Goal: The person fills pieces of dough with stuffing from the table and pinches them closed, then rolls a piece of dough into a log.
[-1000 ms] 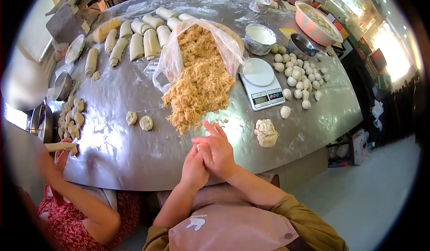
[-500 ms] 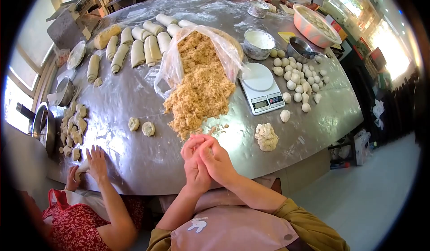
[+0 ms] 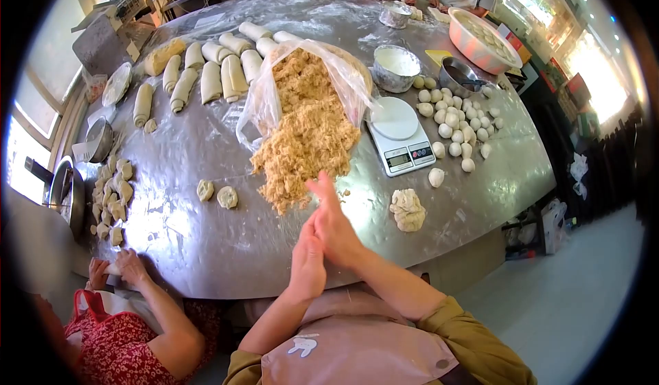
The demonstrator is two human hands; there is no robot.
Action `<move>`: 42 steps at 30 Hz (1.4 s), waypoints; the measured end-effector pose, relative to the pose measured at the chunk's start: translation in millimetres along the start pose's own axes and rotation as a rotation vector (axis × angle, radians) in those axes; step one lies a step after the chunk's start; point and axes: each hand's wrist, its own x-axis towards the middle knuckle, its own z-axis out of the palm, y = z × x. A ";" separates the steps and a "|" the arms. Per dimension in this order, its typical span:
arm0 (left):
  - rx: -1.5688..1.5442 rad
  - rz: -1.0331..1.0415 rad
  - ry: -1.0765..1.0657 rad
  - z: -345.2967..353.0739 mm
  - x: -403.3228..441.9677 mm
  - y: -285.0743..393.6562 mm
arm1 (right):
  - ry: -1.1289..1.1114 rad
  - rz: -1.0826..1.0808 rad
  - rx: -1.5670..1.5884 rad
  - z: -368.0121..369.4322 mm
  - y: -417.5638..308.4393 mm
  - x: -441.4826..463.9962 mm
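Left hand [image 3: 307, 269] and right hand [image 3: 336, 230] pressed palm to palm before crumbly heap [image 3: 305, 141]

In the head view, both hands are held above the near edge of a metal worktop [image 3: 206, 251]. The right hand's fingers [image 3: 327, 194] are stretched out, their tips seen against the heap's near end; whether it is touched cannot be told. The left hand's fingers are largely hidden by the right palm, so their state cannot be told, nor whether anything is enclosed between the palms.

The golden heap is spilled from a clear plastic bag [image 3: 353, 76] at mid-worktop. To its right are set a digital scale [image 3: 410, 158], a rough dough lump [image 3: 408, 211] and a cluster of pale balls [image 3: 456, 120]. To its left, two small dough pieces [image 3: 227, 197] are seen lying side by side, with thick dough rolls [image 3: 210, 83] laid out farther back.

At lower left, a short length of dough [image 3: 113, 269] is handled by a co-worker in a red patterned garment [image 3: 127, 340], near scattered dough chunks [image 3: 113, 196].
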 end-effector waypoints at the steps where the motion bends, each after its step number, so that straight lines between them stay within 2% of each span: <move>1: 0.035 -0.036 -0.018 2.3 -4.5 -0.8 | 0.014 0.164 0.226 -8.6 -0.6 6.2; 5: -0.013 -0.012 0.163 8.9 6.4 2.8 | 0.001 0.017 0.276 -4.1 -13.0 6.2; 6: -0.018 0.040 0.291 17.6 13.1 12.1 | -0.034 -0.047 0.300 -1.5 -21.0 1.3; 9: 0.035 0.002 0.333 4.6 12.5 8.5 | -0.028 0.066 0.684 2.2 -34.3 -6.1; 11: -0.070 0.050 0.455 -2.4 14.9 2.9 | -0.062 0.218 0.897 5.5 -33.0 -15.2; 13: -0.210 0.058 0.554 -6.2 19.5 8.8 | -0.002 0.185 0.721 11.2 -23.0 -18.7; 14: -0.302 0.124 0.480 -21.8 18.3 -1.7 | -0.010 0.172 0.669 14.0 -21.7 -22.6; 16: -0.108 0.191 0.484 -18.7 20.8 5.8 | -0.038 0.148 0.567 19.1 -23.5 -28.6; 17: -0.010 0.223 0.495 -18.9 22.3 9.0 | -0.024 0.210 0.553 18.6 -25.7 -29.8; 18: -0.032 0.220 0.320 -24.1 23.2 8.3 | -0.016 0.275 0.541 14.7 -34.0 -28.5; 19: -0.243 0.186 0.374 -18.5 24.0 16.4 | -0.015 0.345 0.532 12.8 -38.2 -27.9; 20: -0.450 0.153 0.432 -5.4 24.4 27.6 | 0.037 0.319 0.533 13.6 -33.4 -27.2; 21: -0.654 0.124 0.488 1.6 25.2 33.9 | -0.012 0.306 0.491 5.0 -36.2 -21.9; 23: -0.275 0.233 0.374 -1.1 23.6 32.0 | -0.060 0.337 0.559 -0.9 -38.3 -19.6; 25: -0.052 0.205 0.243 -15.5 15.3 24.1 | -0.178 0.479 0.621 -4.8 -42.5 -20.5; 26: -0.020 0.137 0.174 -28.2 11.8 13.1 | -0.237 0.544 0.646 -3.2 -43.6 -21.3; 27: 0.009 0.070 0.102 -36.4 10.5 9.6 | -0.190 0.438 0.591 1.8 -42.4 -23.2; 29: -0.013 0.110 0.106 -43.8 10.8 5.8 | -0.088 0.220 0.477 10.7 -39.1 -26.4; 30: -0.075 0.145 0.131 -40.3 11.4 5.2 | 0.015 0.133 0.265 16.9 -46.6 -24.3; 31: -0.138 0.179 0.151 -33.5 14.2 11.7 | -0.040 0.217 0.331 15.6 -47.8 -23.2; 32: -0.474 0.037 0.229 -23.5 13.3 23.2 | -0.091 0.300 0.394 10.8 -46.5 -22.1; 34: -0.328 0.149 0.261 -14.7 14.4 23.3 | -0.232 0.519 0.597 -5.9 -44.5 -19.9; 35: -0.254 0.204 0.277 -13.3 14.4 23.0 | -0.297 0.525 0.623 -9.9 -39.1 -21.9; 37: -0.135 0.123 0.195 -25.8 11.1 16.1 | -0.432 0.539 0.675 -10.9 -32.5 -24.0; 40: -0.115 -0.014 0.206 -33.8 6.2 11.5 | -0.160 0.277 0.505 4.0 -51.8 -21.9; 42: -0.255 -0.101 0.281 -29.5 4.7 16.9 | -0.087 0.333 0.442 10.0 -52.2 -24.8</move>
